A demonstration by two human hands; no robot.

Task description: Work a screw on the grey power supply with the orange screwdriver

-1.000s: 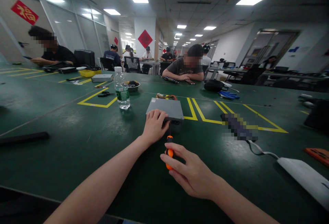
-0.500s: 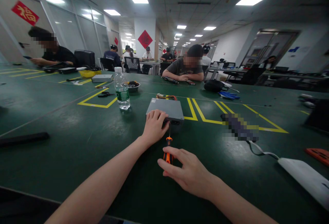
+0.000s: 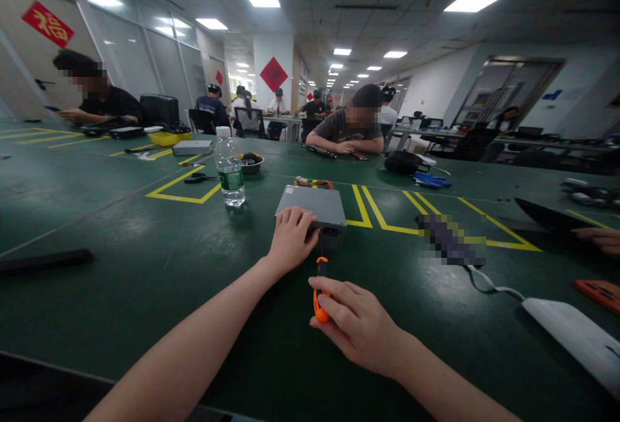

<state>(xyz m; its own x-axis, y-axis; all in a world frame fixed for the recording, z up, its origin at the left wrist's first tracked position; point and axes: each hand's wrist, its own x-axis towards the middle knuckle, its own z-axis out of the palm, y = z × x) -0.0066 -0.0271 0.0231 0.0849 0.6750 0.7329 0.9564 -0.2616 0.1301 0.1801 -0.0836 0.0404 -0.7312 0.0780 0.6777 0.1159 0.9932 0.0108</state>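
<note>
A grey metal computer power supply (image 3: 314, 203) lies on the green table, with a bundle of coloured wires (image 3: 310, 183) behind it. My left hand (image 3: 293, 241) grips its near left corner, fingers over the top and thumb against the near side. In my right hand (image 3: 356, 322) is an orange and black screwdriver (image 3: 321, 299), its handle pinched between thumb and fingers. The screwdriver's shaft points away from me at the near side of the power supply. Its tip is too dim to make out, partly beside my left thumb.
A water bottle (image 3: 231, 173) stands to the left, near a metal bowl (image 3: 252, 165) of tools. To the right lie a blurred-out object (image 3: 450, 240), a white power strip (image 3: 571, 331) and an orange phone (image 3: 600, 294). Another person's hand (image 3: 603, 239) shows at the right edge. A person (image 3: 349, 121) leans on the far side.
My right fingers have shifted around the screwdriver handle, which has turned and moved slightly right. My left hand stays put. At the right edge, another person's hand and a dark flat object have appeared.
</note>
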